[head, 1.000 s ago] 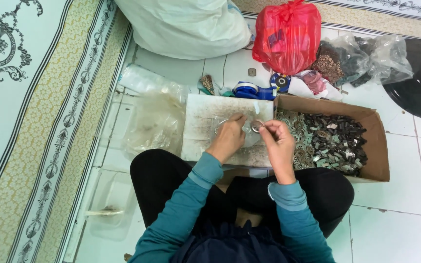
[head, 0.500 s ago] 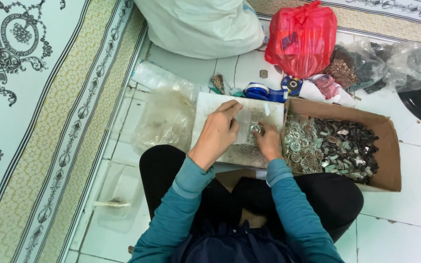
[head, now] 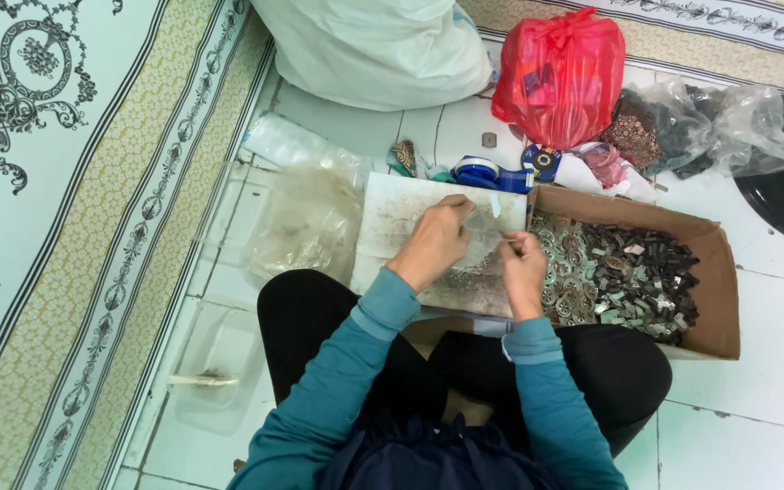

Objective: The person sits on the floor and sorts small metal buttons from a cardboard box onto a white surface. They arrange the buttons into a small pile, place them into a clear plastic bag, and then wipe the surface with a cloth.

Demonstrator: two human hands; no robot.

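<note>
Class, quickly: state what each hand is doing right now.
Left hand: closed, pinching a clear plastic bag on the white board.
Right hand: closed, pinching something small; cannot tell what.

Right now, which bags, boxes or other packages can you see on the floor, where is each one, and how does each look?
Red plastic bag: top centre-right, tied, bulging.
Large pale sack: top centre, rounded, off-white.
Clear plastic bags: right of the red bag, crumpled, dark contents.
Cardboard box: beside the right hand, brown, open, holding small metal pieces.
Clear bag: left of the left hand, cloudy.
</note>
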